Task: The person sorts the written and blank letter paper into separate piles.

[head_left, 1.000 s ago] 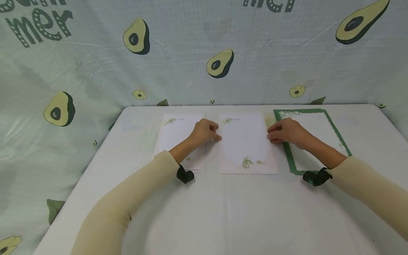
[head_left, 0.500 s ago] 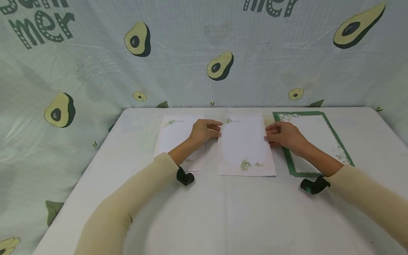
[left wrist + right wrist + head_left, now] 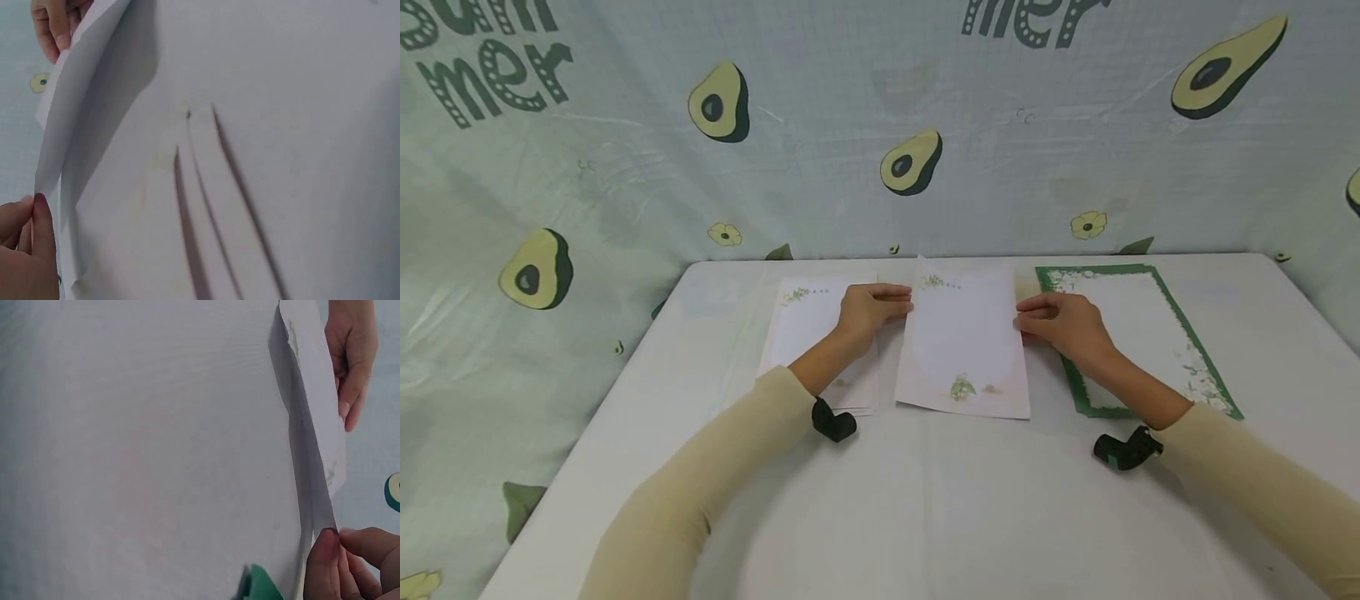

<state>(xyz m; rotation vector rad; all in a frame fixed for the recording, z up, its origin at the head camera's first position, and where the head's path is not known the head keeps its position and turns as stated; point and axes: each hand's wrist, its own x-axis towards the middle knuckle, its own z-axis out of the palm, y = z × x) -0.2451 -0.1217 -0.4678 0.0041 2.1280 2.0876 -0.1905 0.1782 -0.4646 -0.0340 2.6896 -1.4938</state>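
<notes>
Both hands hold a pale pink-edged sheet of paper (image 3: 966, 342) with small printed leaves and flowers. My left hand (image 3: 867, 315) pinches its left edge, and my right hand (image 3: 1067, 327) pinches the right edge. Seen from the left wrist, the sheet (image 3: 59, 119) bows up off the table between the left thumb and fingers (image 3: 42, 231) and the other hand. The right wrist view also has the sheet's edge (image 3: 322, 431) gripped between thumb and finger, raised from the surface.
Similar pink sheets (image 3: 801, 321) lie in a slightly fanned stack at left, partly under the left forearm. Green-bordered sheets (image 3: 1150, 333) lie at right, partly behind the right hand. The white table (image 3: 925, 500) meets an avocado-print curtain (image 3: 820, 167) at its back edge.
The middle sheet has come up off the table and shifted slightly left, tilting a little. Both hands moved with it, and their fingers now pinch its edges. The side sheets stayed put.
</notes>
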